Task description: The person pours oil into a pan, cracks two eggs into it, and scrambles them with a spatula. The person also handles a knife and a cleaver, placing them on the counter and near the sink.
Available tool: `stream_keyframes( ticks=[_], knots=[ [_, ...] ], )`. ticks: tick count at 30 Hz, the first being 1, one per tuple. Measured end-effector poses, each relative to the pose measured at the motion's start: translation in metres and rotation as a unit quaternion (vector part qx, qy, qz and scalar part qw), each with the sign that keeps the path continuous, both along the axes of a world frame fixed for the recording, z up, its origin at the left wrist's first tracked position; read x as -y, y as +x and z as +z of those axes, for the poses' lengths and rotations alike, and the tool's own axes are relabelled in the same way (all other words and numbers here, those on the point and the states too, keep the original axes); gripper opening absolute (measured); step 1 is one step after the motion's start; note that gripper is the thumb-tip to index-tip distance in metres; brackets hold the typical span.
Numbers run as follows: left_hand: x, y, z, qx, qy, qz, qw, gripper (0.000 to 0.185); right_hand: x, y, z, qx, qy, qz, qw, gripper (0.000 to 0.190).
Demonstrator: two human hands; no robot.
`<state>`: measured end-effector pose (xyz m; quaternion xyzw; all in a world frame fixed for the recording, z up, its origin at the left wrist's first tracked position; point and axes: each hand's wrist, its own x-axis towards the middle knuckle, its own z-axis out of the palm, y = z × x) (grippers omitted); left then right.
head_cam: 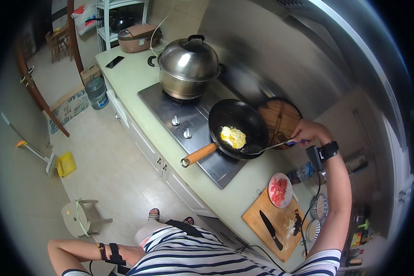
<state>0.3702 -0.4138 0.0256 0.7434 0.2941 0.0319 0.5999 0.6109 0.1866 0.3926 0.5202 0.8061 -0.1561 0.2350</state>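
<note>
My right hand (308, 132) is closed around the handle of a metal spatula (270, 146), whose far end rests inside a black wok (252, 120). Yellow-and-white egg (233, 137) lies in the wok beside the spatula's end. The wok sits on the stove's right side, its wooden handle (200, 155) pointing toward the counter's front. My left hand (132, 254) rests against my hip, with the fingers partly hidden, and is away from the counter.
A lidded steel pot (188, 69) stands on the left burner. A wooden cutting board (258, 210) bears a black knife (270, 229), chopped pieces and a plate of red chunks (279, 190). A round wooden lid (279, 115) leans behind the wok. A stool (72, 219) stands on the floor.
</note>
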Motion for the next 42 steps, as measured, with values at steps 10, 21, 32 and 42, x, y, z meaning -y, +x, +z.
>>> stream_keyframes(
  ticks=[10,21,32,42],
  knots=[
    [-0.007,-0.015,0.025,-0.012,0.041,-0.076,0.996,0.057,0.011,-0.027,-0.076,-0.084,0.025,0.012,0.996,0.027],
    [0.017,-0.019,-0.011,0.106,0.034,-0.004,0.994,0.057,0.031,-0.026,-0.020,-0.035,-0.018,-0.002,0.999,0.013],
    [0.017,-0.019,0.011,0.174,0.065,0.159,0.970,0.044,0.025,-0.060,-0.045,-0.107,-0.033,-0.046,0.993,0.013],
    [0.007,-0.024,0.007,-0.029,-0.039,-0.082,0.995,0.068,0.038,-0.086,-0.049,-0.142,-0.037,-0.077,0.986,0.012]
  ],
)
